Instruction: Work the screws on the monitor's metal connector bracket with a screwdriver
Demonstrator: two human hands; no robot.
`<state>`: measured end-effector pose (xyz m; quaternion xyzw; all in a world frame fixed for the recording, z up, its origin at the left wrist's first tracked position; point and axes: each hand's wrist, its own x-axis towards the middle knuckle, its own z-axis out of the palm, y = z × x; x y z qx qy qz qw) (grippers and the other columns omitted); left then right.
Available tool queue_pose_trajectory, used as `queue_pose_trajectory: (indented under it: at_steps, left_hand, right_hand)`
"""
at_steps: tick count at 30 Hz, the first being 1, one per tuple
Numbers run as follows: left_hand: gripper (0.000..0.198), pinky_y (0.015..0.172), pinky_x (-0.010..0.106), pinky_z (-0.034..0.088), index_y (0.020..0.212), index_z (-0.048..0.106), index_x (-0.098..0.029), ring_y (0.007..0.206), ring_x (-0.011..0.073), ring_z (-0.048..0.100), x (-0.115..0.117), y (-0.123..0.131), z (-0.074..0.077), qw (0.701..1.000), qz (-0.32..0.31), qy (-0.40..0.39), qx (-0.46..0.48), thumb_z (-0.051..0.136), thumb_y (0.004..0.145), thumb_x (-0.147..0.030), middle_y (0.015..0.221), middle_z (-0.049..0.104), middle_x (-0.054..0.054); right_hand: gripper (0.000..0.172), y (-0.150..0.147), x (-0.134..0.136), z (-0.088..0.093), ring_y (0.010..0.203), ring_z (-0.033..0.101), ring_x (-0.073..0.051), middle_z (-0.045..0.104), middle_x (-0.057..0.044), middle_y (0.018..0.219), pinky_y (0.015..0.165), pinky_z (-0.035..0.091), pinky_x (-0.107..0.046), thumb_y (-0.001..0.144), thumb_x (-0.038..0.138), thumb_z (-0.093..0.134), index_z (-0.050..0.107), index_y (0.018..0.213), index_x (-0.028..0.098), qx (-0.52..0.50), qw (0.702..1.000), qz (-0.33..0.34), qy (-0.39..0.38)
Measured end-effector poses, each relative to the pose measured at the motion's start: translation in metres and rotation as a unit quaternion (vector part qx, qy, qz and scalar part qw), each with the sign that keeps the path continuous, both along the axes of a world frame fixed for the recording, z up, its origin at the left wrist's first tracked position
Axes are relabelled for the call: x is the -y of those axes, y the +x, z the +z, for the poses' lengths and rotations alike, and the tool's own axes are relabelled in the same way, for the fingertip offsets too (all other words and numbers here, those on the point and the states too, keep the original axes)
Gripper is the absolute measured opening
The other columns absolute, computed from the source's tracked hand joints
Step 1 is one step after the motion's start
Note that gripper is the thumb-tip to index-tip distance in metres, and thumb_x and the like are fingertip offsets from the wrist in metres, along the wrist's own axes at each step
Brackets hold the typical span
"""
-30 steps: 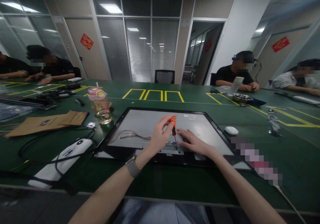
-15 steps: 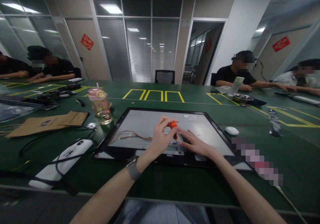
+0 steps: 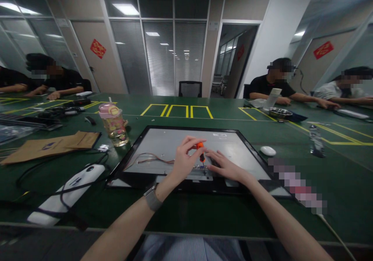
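Note:
My left hand (image 3: 185, 157) is closed round the top of an orange and black screwdriver (image 3: 201, 152). The screwdriver stands nearly upright, its tip down at a small metal bracket (image 3: 206, 178) near the front edge of a flat display panel (image 3: 163, 140). My right hand (image 3: 223, 165) lies with fingers stretched out on the panel, its fingertips close beside the screwdriver shaft. The panel has a grey back and a black frame. Thin wires (image 3: 148, 157) run across its left part. Whether the tip sits in a screw is too small to tell.
Left of the panel are a pink-lidded drink cup (image 3: 112, 125), a brown paper envelope (image 3: 52, 146) and a white device with black cables (image 3: 68, 193). To the right lie a white mouse-like object (image 3: 267, 150) and a metal bowl (image 3: 280, 113). Several people sit across the green table (image 3: 175, 210).
The view has shifted slightly, so most things sit a little further left. My left hand still holds the screwdriver at the same bracket, and my right hand keeps its place.

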<state>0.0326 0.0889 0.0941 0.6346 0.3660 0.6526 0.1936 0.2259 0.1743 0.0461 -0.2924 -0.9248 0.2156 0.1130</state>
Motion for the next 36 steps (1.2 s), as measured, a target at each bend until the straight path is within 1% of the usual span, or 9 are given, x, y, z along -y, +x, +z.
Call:
queue_pose_trajectory:
  at_steps: [2,9,11,16,21,26,28,32,36]
  left_hand:
    - [0.021,0.075,0.024,0.053,0.102,0.069,-0.018,0.082,0.0127,0.062,0.0017,0.0006,0.0027,1.0,0.0,-0.003,-0.001,0.059,0.086,-0.027,0.093,0.06,0.005]
    - [0.03,0.091,0.034,0.051,0.114,0.063,-0.017,0.097,0.018,0.064,0.0042,-0.0012,0.0082,0.996,-0.083,-0.04,0.011,0.043,0.095,-0.029,0.108,0.064,0.01]
    - [0.029,0.088,0.033,0.051,0.113,0.064,-0.017,0.094,0.0175,0.064,0.0033,-0.0016,0.0072,0.997,-0.074,-0.038,0.005,0.047,0.093,-0.029,0.103,0.065,0.009]
    - [0.021,0.08,0.027,0.051,0.102,0.069,-0.019,0.088,0.0149,0.06,0.0011,-0.0033,0.0054,0.999,0.01,-0.019,-0.024,0.059,0.086,-0.028,0.096,0.061,0.006]
    - [0.029,0.091,0.031,0.048,0.113,0.064,-0.018,0.101,0.0164,0.061,0.001,-0.0065,0.007,0.999,-0.044,-0.03,-0.008,0.043,0.094,-0.026,0.108,0.063,0.009]
    - [0.022,0.076,0.026,0.052,0.104,0.069,-0.019,0.083,0.0132,0.06,0.0,-0.0067,0.0066,1.0,0.0,-0.027,-0.014,0.059,0.086,-0.027,0.093,0.06,0.005]
    - [0.023,0.079,0.027,0.051,0.105,0.069,-0.019,0.087,0.014,0.061,0.0005,-0.006,0.0068,1.0,-0.001,-0.022,-0.017,0.057,0.087,-0.027,0.097,0.059,0.006]
    - [0.031,0.091,0.031,0.048,0.118,0.062,-0.018,0.099,0.0161,0.062,0.002,-0.0044,0.0065,0.998,-0.06,-0.029,0.0,0.043,0.094,-0.025,0.11,0.061,0.009]
    - [0.024,0.08,0.027,0.051,0.108,0.067,-0.019,0.086,0.0143,0.061,0.001,-0.0046,0.0044,0.999,-0.017,-0.031,-0.012,0.057,0.087,-0.027,0.094,0.06,0.006]
  right_hand:
    - [0.062,-0.0003,0.001,0.0012,0.14,0.026,-0.026,0.035,-0.009,0.15,0.116,0.007,-0.051,0.093,0.06,0.04,0.04,0.141,0.022,0.0,1.0,-0.003,-0.002]
    - [0.061,-0.0014,0.003,0.004,0.139,0.027,-0.027,0.036,-0.009,0.149,0.115,0.006,-0.053,0.092,0.061,0.039,0.041,0.139,0.022,0.002,1.0,-0.006,-0.001]
    - [0.061,-0.0009,0.0019,0.0029,0.139,0.028,-0.027,0.035,-0.009,0.15,0.115,0.007,-0.053,0.093,0.062,0.039,0.041,0.139,0.023,0.002,1.0,-0.004,0.001]
    - [0.061,-0.0003,0.0003,0.001,0.138,0.029,-0.027,0.034,-0.01,0.15,0.115,0.007,-0.052,0.092,0.062,0.039,0.041,0.139,0.022,0.005,1.0,-0.004,0.007]
    - [0.058,-0.0005,0.0002,0.0018,0.137,0.03,-0.028,0.035,-0.009,0.149,0.115,0.007,-0.052,0.092,0.06,0.041,0.043,0.137,0.023,-0.001,1.0,-0.006,0.005]
    - [0.057,-0.0008,-0.0006,0.0017,0.137,0.031,-0.027,0.037,-0.009,0.148,0.115,0.007,-0.051,0.093,0.06,0.04,0.044,0.135,0.023,0.0,1.0,0.001,0.01]
    - [0.058,-0.0013,-0.0002,0.0021,0.137,0.031,-0.027,0.038,-0.011,0.148,0.116,0.007,-0.051,0.093,0.06,0.04,0.045,0.135,0.021,0.002,1.0,0.0,0.007]
    - [0.059,-0.0013,-0.0002,0.0015,0.138,0.028,-0.027,0.037,-0.01,0.148,0.115,0.008,-0.052,0.093,0.06,0.039,0.042,0.137,0.021,0.005,1.0,0.001,0.005]
    - [0.06,0.0,-0.0017,-0.0007,0.138,0.029,-0.027,0.037,-0.01,0.149,0.115,0.009,-0.052,0.092,0.061,0.04,0.043,0.137,0.022,0.002,1.0,0.0,0.005]
